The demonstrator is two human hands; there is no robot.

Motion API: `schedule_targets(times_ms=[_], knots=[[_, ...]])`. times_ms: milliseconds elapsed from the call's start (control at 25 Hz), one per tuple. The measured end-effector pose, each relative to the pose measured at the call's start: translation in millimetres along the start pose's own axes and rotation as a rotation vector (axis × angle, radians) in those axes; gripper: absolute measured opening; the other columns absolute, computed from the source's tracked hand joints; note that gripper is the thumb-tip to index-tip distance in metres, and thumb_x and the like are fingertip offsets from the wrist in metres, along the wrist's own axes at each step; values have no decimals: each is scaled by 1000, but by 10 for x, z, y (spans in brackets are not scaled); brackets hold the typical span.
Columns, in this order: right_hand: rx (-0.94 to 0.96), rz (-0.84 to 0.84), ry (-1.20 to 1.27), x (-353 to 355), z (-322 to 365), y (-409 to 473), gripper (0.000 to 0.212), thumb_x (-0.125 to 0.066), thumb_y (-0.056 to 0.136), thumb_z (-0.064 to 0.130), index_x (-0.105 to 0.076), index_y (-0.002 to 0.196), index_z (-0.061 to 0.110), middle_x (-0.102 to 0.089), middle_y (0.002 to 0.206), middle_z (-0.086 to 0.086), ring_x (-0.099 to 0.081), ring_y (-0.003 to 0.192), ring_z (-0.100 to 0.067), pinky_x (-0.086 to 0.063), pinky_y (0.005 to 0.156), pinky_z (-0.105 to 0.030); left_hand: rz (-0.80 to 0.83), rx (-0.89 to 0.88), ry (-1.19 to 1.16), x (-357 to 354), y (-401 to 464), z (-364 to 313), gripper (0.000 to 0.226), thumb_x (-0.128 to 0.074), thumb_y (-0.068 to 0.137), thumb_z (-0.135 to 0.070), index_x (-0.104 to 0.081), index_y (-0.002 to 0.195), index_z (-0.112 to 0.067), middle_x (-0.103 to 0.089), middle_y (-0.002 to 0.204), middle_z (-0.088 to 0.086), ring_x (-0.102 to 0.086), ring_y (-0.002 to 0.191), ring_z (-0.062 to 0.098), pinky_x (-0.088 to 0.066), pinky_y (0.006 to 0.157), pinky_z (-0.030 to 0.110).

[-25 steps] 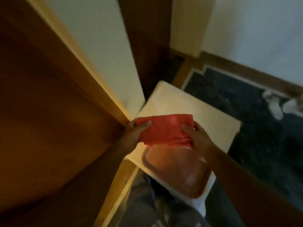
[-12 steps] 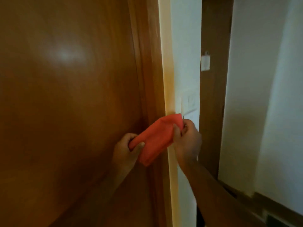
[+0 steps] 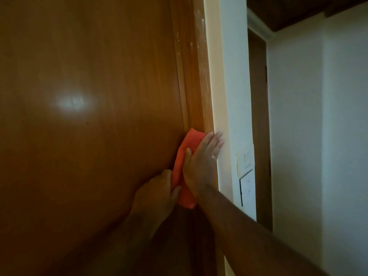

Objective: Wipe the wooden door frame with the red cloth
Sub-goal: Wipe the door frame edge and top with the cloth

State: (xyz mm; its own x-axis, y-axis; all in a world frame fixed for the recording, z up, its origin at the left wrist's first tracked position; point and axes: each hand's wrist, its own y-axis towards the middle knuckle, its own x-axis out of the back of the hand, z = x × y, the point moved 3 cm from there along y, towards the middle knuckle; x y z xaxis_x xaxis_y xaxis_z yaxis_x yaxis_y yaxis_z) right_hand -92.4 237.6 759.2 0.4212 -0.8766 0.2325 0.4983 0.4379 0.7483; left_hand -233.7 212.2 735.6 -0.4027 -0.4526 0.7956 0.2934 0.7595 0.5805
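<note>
Step in hand: the wipe itself, judged as just starting, with the red cloth (image 3: 186,166) pressed flat against the wooden door frame (image 3: 196,80).
Red cloth: folded into a long pad, lying upright along the frame's moulding, between the door panel (image 3: 89,106) and the pale wall edge (image 3: 221,96).
Right hand (image 3: 202,162): palm flat on the cloth, fingers spread and pointing up, their tips reaching past the frame onto the wall edge; its grip is not clamped, it presses rather than pinches.
Left hand (image 3: 157,193): just below, its grip closed on the cloth's lower end, thumb on the front of the fabric, keeping the pad taut.
Frame above: pale specks and smears show high on the moulding, well above the cloth, so most of the length looks unwiped.
Nearby: a light switch (image 3: 245,158) sits on the wall just right of the right hand.
Next move calls for: a steady upward slide with even palm pressure, following the grooves of the moulding toward the specks; the left hand probably has to let go or follow.
Risk: the cloth could bunch, or drift off the wood onto the wall.
</note>
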Motion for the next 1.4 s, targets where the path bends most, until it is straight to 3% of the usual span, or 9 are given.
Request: schedule_targets(times_ms=[160, 320, 440, 560, 720, 840, 1000, 1160, 1400], knots=[[360, -186, -250, 162, 240, 748, 69, -51, 99, 31, -18, 154, 6, -15, 162, -24, -12, 147, -46, -25, 115, -58, -360, -266, 265, 488, 319, -164, 41, -45, 89, -48, -61, 117, -22, -70, 111, 7, -64, 99, 32, -51, 81, 47], [608, -387, -372, 347, 914, 1698, 62, -39, 101, 31, -21, 155, 8, -15, 162, -22, -10, 149, -43, 1, 118, -50, -515, -311, 597, 958, 784, -80, 67, -42, 92, -55, -40, 148, -17, -39, 155, 19, -31, 143, 39, -17, 115, 61], [686, -492, -453, 353, 1136, 1916, 47, -42, 97, 21, -48, 143, 13, -39, 154, -16, -34, 142, -38, -17, 115, -49, -494, -268, 740, 882, 843, 69, 76, -32, 94, -61, -23, 155, -17, -14, 165, 21, -9, 151, 40, -3, 119, 64], [796, -457, -467, 193, 740, 1429, 38, -43, 94, 18, -61, 126, 8, -58, 133, -18, -52, 125, -38, -29, 96, -46, -481, -301, 757, 863, 858, 61, 75, -29, 94, -59, -20, 156, -18, -7, 166, 22, -3, 152, 41, -2, 119, 65], [807, 58, -523, -119, -455, 33, 73, -45, 92, 44, -26, 154, 11, -23, 161, -10, -23, 145, -29, -33, 110, -53, -470, -266, 784, 895, 855, 49, 79, -24, 92, -60, -11, 157, -17, 0, 165, 23, 3, 151, 42, 2, 118, 64], [748, 255, -568, -123, -858, -307, 89, -48, 84, 61, -23, 154, 12, -9, 160, -5, -24, 142, -33, -45, 101, -56, -498, -259, 798, 901, 840, 28, 82, -22, 91, -62, -7, 157, -17, 0, 165, 24, 2, 151, 43, 0, 118, 64], [630, -29, -329, 128, -50, 842, 81, -44, 94, 45, -5, 157, 11, 2, 163, -18, -10, 146, -47, -36, 103, -50, -506, -264, 830, 868, 881, 29, 80, -26, 92, -62, -14, 157, -17, -8, 165, 25, -5, 151, 43, -3, 118, 65], [591, -114, -143, 494, 1074, 2150, 77, -43, 101, 34, 5, 157, 13, 14, 164, -17, 8, 149, -42, -8, 115, -51, -504, -260, 822, 851, 886, 24, 78, -38, 90, -58, -27, 155, -15, -19, 163, 25, -15, 150, 44, -10, 117, 67], [629, -218, -220, 718, 1516, 2556, 71, -39, 101, 36, -5, 157, 8, 3, 165, -19, 2, 150, -41, -15, 120, -56, -457, -253, 849, 1055, 887, -80, 83, -47, 85, -63, -35, 152, -16, -27, 161, 22, -24, 148, 42, -14, 118, 63]])
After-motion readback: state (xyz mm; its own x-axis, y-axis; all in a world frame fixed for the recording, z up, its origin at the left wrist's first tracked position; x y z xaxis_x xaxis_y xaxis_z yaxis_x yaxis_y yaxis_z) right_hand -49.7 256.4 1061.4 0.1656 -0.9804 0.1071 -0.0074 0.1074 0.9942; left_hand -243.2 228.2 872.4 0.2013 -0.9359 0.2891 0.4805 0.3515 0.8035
